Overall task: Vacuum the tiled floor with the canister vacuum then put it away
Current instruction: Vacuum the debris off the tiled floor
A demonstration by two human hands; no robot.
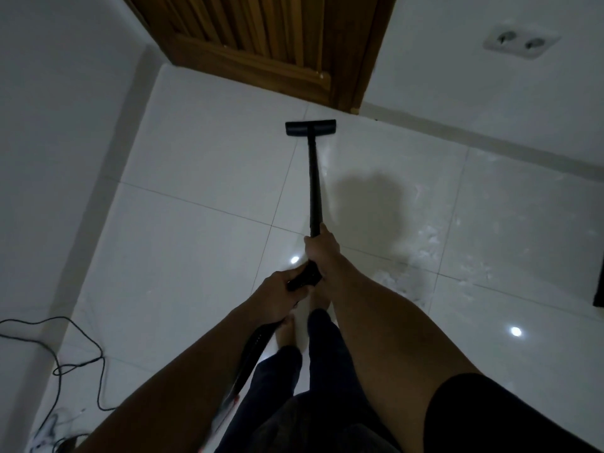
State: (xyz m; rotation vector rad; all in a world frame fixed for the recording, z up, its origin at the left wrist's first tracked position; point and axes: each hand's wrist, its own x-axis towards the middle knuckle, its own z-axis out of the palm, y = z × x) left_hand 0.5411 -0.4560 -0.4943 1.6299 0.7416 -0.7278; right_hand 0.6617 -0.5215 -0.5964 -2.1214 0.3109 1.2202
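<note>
The right hand [322, 250] is wrapped tight round the long black vacuum tube [314, 184], and the left hand [279, 291] is curled round the tube's black handle end [304, 277]. The flat black floor head [310, 128] sits on the shiny white tiled floor [202, 158] near the far edge, by the brown wooden door [261, 37]. Small white bits [428, 243] lie on the tiles at the right, and a thin black cord [65, 364] loops by the left edge.

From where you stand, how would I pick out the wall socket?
Find the brown wooden door at the far end of the tiled floor. On the white wall to its right sits the wall socket. It is a white plate with two round outlets side by side, the only fitting visible on that wall.
</note>
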